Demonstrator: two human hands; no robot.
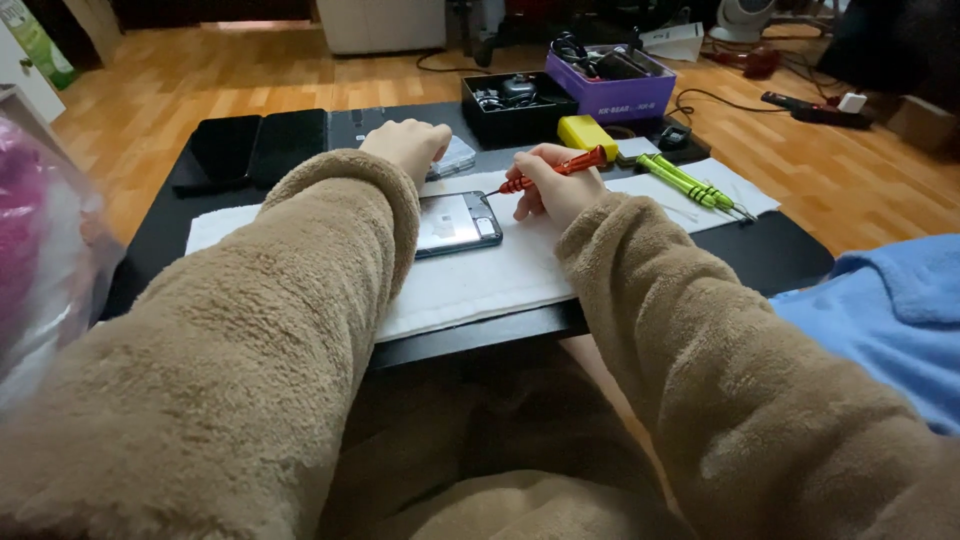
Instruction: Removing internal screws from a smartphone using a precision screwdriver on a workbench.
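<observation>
A smartphone (457, 221) lies flat on a white mat (480, 275) on the low black table (790, 255). My right hand (553, 187) grips an orange screwdriver (560, 170), its tip pointing left toward the phone's upper right corner. My left hand (408, 146) is curled in a loose fist just beyond the phone, resting on a small clear case (455, 157). Both arms wear fuzzy tan sleeves, and the left sleeve hides the phone's left part.
Two green screwdrivers (690, 185) lie on the mat to the right. Behind are a yellow box (586, 135), a black tray (515, 105) and a purple box (612, 92) of tools. Two dark phones (255, 148) sit at the table's left. Blue fabric (890, 320) lies at right.
</observation>
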